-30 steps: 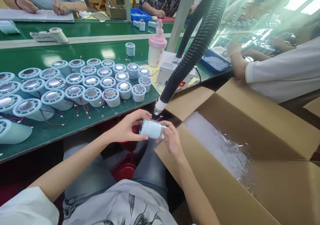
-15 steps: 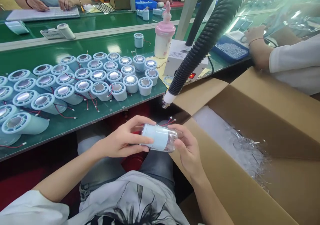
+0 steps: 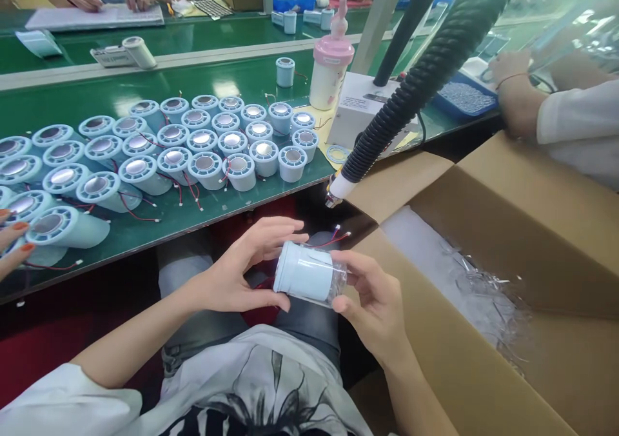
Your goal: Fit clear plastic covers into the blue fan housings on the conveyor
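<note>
A light-blue cylinder (image 3: 309,273) lies on its side between my hands, wrapped in a loose clear plastic sleeve (image 3: 340,276) that sticks out past its right end. Thin red and blue wires with small white plugs (image 3: 337,231) stick up behind it. My right hand (image 3: 374,300) grips the sleeved right end between thumb and fingers. Around the left end, my left hand (image 3: 246,268) is open, its fingers stretched out above and its thumb below; whether it touches the cylinder I cannot tell. Just above hangs the white-tipped nozzle (image 3: 338,189) of a black ribbed hose.
Several similar blue cylinders (image 3: 206,168) stand on the green bench (image 3: 193,220). A co-worker's fingers (image 3: 14,246) reach in at the left edge. A white machine box (image 3: 360,110) and pink-lidded bottle (image 3: 331,68) stand behind. An open carton (image 3: 435,307) with clear plastic pieces is at right.
My left hand has loosened, its fingers lifting off the cylinder. The cylinder has turned slightly, its left end more exposed. A co-worker's fingers have appeared at the left edge. The view has shifted a little.
</note>
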`<action>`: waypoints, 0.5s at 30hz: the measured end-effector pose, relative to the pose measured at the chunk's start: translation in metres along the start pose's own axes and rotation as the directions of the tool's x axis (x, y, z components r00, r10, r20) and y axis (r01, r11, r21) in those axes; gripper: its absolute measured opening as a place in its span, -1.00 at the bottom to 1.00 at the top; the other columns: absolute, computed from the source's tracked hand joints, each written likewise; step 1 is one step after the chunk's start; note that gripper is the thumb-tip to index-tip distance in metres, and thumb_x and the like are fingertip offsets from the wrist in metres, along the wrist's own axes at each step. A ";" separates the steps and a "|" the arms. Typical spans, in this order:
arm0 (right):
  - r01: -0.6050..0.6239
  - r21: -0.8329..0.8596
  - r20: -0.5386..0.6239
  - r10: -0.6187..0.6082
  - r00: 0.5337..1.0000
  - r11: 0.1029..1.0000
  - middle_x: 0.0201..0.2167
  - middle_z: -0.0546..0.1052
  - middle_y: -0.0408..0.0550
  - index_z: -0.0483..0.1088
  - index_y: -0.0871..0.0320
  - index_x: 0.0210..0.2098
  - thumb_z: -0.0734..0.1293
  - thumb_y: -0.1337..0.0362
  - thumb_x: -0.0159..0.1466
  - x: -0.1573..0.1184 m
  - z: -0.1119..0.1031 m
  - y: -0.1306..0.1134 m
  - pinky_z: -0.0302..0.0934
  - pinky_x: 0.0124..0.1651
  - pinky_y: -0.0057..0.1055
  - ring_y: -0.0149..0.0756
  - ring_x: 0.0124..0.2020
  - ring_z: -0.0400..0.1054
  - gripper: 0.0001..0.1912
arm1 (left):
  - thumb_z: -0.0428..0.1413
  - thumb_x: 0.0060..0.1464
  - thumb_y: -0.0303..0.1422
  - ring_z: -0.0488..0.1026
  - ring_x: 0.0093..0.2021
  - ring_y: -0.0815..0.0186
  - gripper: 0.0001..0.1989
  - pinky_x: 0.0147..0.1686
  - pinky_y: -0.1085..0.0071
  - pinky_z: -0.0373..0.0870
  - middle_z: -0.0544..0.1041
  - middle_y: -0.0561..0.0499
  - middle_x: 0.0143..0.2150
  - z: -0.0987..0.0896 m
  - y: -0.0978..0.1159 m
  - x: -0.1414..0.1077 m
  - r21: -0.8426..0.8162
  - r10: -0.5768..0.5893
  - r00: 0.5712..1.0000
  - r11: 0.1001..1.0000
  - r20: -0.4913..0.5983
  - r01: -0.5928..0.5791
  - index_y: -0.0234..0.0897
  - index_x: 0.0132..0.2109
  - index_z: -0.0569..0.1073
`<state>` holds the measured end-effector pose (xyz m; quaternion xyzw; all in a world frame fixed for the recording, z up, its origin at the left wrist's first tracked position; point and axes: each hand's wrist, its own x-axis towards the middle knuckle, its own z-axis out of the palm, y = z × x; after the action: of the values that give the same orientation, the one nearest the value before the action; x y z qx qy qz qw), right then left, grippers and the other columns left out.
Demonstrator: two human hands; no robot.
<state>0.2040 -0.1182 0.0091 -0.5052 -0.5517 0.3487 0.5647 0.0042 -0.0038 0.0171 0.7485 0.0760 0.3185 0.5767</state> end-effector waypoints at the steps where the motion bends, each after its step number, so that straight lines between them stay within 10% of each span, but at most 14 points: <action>1: 0.028 -0.024 0.018 -0.027 0.999 0.999 -0.12 0.53 -0.08 0.36 -0.05 0.03 0.41 0.04 0.17 0.000 0.000 0.001 0.43 -0.19 -0.36 -0.25 -0.22 0.46 -0.55 | 0.35 -0.18 -0.54 0.27 0.24 -0.01 -0.03 0.16 0.06 0.35 0.05 -0.15 0.32 0.000 0.000 -0.002 -0.027 -0.027 1.000 0.999 0.002 0.027 0.11 0.29 0.07; 7: 0.136 -0.095 0.155 -0.120 0.981 0.986 -0.03 0.49 -0.01 0.33 -0.07 0.06 0.45 0.10 0.14 0.000 -0.003 0.003 0.38 -0.04 -0.20 -0.08 0.01 0.38 -0.50 | 0.36 -0.21 -0.51 0.25 0.25 -0.06 -0.01 0.15 0.07 0.35 -0.07 -0.16 0.40 -0.002 0.001 -0.012 -0.047 -0.090 0.996 0.995 0.016 0.091 0.10 0.30 0.09; 15: -0.030 0.063 0.140 0.021 0.990 0.998 -0.08 0.51 -0.06 0.37 -0.05 0.02 0.45 0.11 0.14 -0.003 0.000 -0.001 0.43 -0.12 -0.35 -0.22 -0.12 0.43 -0.54 | 0.38 -0.24 -0.47 0.22 0.27 -0.02 -0.10 0.09 0.18 0.42 0.23 -0.21 0.29 -0.006 0.006 -0.017 0.105 -0.084 0.996 0.991 0.041 0.079 -0.09 0.27 0.24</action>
<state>0.2039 -0.1212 0.0089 -0.4680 -0.5719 0.4079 0.5363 -0.0141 -0.0086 0.0167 0.7805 0.1097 0.2733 0.5514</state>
